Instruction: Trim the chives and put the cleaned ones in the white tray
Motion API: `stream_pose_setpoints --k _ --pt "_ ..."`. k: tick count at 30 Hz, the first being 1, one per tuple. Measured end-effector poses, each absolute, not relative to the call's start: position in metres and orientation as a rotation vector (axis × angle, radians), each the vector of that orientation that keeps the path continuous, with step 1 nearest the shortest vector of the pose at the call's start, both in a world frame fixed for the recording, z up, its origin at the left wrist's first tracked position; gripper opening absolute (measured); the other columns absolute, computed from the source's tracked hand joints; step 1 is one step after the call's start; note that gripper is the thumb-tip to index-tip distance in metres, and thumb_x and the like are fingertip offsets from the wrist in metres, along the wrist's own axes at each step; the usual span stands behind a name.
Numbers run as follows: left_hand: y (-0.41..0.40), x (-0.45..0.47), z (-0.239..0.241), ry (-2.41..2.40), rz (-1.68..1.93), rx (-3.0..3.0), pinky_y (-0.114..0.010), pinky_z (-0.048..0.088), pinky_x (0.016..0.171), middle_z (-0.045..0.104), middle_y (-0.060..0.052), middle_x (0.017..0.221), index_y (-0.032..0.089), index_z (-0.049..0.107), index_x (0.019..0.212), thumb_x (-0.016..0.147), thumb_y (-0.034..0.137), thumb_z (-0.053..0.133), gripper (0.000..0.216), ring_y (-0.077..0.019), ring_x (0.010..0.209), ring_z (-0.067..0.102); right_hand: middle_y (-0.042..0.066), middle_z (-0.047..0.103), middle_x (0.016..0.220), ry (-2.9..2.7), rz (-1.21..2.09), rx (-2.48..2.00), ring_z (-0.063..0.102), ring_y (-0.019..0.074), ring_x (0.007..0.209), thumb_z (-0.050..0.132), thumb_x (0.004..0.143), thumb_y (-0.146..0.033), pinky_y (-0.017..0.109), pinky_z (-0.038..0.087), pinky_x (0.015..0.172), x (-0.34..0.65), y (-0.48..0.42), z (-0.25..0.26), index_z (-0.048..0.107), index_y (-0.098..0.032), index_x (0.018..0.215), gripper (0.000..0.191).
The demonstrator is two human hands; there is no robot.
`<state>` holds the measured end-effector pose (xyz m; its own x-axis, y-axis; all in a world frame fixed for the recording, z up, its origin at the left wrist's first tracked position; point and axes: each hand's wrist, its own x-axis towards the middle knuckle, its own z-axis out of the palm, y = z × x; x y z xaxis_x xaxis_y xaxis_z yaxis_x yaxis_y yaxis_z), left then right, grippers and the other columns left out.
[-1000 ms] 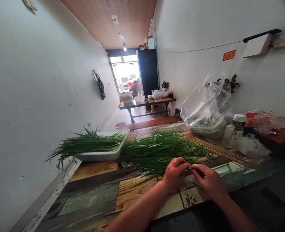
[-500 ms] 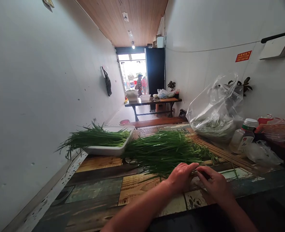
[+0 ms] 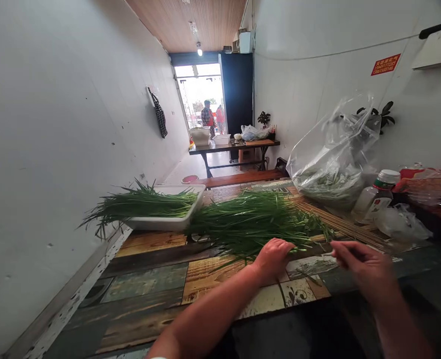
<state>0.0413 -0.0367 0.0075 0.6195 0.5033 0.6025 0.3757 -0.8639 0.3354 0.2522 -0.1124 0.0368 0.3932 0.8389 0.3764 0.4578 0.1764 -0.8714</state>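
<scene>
Your left hand (image 3: pixel 273 259): closed narrow on garlic chives (image 3: pixel 250 224), at the pile's near edge.
Your right hand (image 3: pixel 366 267): narrow pinch beside that pile; cannot tell if holding anything.

Bright green long-leaved chives (image 3: pixel 250 224), white rectangular plastic tray (image 3: pixel 164 223), teal/mustard/brown patchwork wood tabletop (image 3: pixel 149 244), blk/wht checked cloth (image 3: pixel 159 113)

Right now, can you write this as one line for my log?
left hand: holding green chives | right hand: raised, apart, blurred | white tray: more chives

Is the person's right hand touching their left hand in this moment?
Apart: the head view shows the right hand held clear of the left hand, with a plain gap between them.
</scene>
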Motion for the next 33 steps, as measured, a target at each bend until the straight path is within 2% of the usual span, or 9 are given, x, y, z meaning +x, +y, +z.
stream_pose_setpoints --k 3,7,10,13,17,20,23,30,33 --pt "-0.041 0.041 0.013 0.764 1.183 2.530 -0.032 0.052 0.079 0.066 -0.006 0.087 0.018 0.060 0.094 0.086 0.018 0.050 0.013 -0.0187 0.083 0.062 0.006 0.065 0.058 -1.343 0.364 -1.523 0.059 0.0182 0.051 0.058 0.076 -0.057 0.029 0.048 0.048 0.255 -0.106 0.055 0.071 -0.021 0.069 0.039" --pt "-0.047 0.038 0.021 0.868 1.362 2.270 -0.032 0.052 0.078 0.066 -0.006 0.085 0.020 0.058 0.090 0.091 0.023 0.045 0.014 -0.0180 0.081 0.062 0.006 0.070 0.077 -1.556 0.182 -1.571 0.066 0.0217 0.073 0.062 0.075 -0.049 0.032 0.052 0.066 0.238 -0.087 0.050 0.072 -0.023 0.084 0.029" --pt "-0.047 0.036 0.021 0.910 1.413 2.112 -0.031 0.051 0.079 0.066 -0.005 0.086 0.019 0.057 0.093 0.093 0.027 0.043 0.016 -0.0175 0.082 0.062 0.006 0.071 0.085 -1.597 0.183 -1.580 0.066 0.0210 0.077 0.063 0.074 -0.039 0.033 0.052 0.071 0.231 -0.077 0.029 0.070 -0.022 0.087 0.023" --pt "-0.044 0.035 0.016 0.893 1.425 2.038 -0.029 0.049 0.081 0.065 -0.004 0.088 0.019 0.056 0.095 0.094 0.028 0.042 0.017 -0.0161 0.085 0.062 0.005 0.071 0.080 -1.553 0.250 -1.604 0.065 0.0196 0.073 0.060 0.076 -0.036 0.032 0.051 0.069 0.232 -0.077 0.015 0.069 -0.020 0.086 0.021" --pt "-0.040 0.037 0.009 0.854 1.443 2.072 -0.029 0.049 0.080 0.065 -0.005 0.087 0.018 0.056 0.096 0.094 0.029 0.043 0.017 -0.0153 0.082 0.062 0.002 0.068 0.072 -1.412 0.363 -1.598 0.063 0.0171 0.062 0.063 0.072 -0.040 0.030 0.050 0.060 0.233 -0.081 0.013 0.066 -0.019 0.097 0.032" --pt "-0.038 0.038 0.006 0.858 1.485 2.107 -0.030 0.050 0.080 0.066 -0.006 0.090 0.017 0.056 0.098 0.093 0.029 0.045 0.017 -0.0164 0.083 0.063 0.002 0.066 0.068 -1.338 0.526 -1.552 0.060 0.0155 0.054 0.062 0.072 -0.042 0.027 0.048 0.052 0.231 -0.084 0.014 0.064 -0.019 0.086 0.028" --pt "-0.038 0.037 0.005 0.875 1.508 2.141 -0.030 0.050 0.080 0.066 -0.006 0.092 0.017 0.057 0.100 0.090 0.030 0.052 0.017 -0.0169 0.086 0.063 0.001 0.065 0.064 -1.364 0.583 -1.512 0.059 0.0151 0.052 0.060 0.074 -0.045 0.027 0.047 0.051 0.227 -0.088 0.015 0.063 -0.019 0.075 0.025" --pt "-0.040 0.036 0.008 0.685 1.310 2.436 -0.033 0.050 0.084 0.062 -0.007 0.098 0.019 0.061 0.107 0.090 0.027 0.051 0.021 -0.0177 0.093 0.059 0.001 0.063 0.062 -1.366 0.583 -1.453 0.055 0.0137 0.051 0.058 0.079 -0.049 0.025 0.043 0.049 0.212 -0.107 0.032 0.064 -0.019 0.075 0.031" --pt "-0.041 0.036 0.008 0.674 1.318 2.463 -0.032 0.051 0.083 0.059 -0.009 0.101 0.018 0.063 0.104 0.089 0.028 0.052 0.020 -0.0179 0.093 0.058 0.001 0.064 0.064 -1.383 0.560 -1.452 0.055 0.0134 0.051 0.057 0.081 -0.048 0.024 0.043 0.049 0.205 -0.111 0.036 0.065 -0.019 0.076 0.030"
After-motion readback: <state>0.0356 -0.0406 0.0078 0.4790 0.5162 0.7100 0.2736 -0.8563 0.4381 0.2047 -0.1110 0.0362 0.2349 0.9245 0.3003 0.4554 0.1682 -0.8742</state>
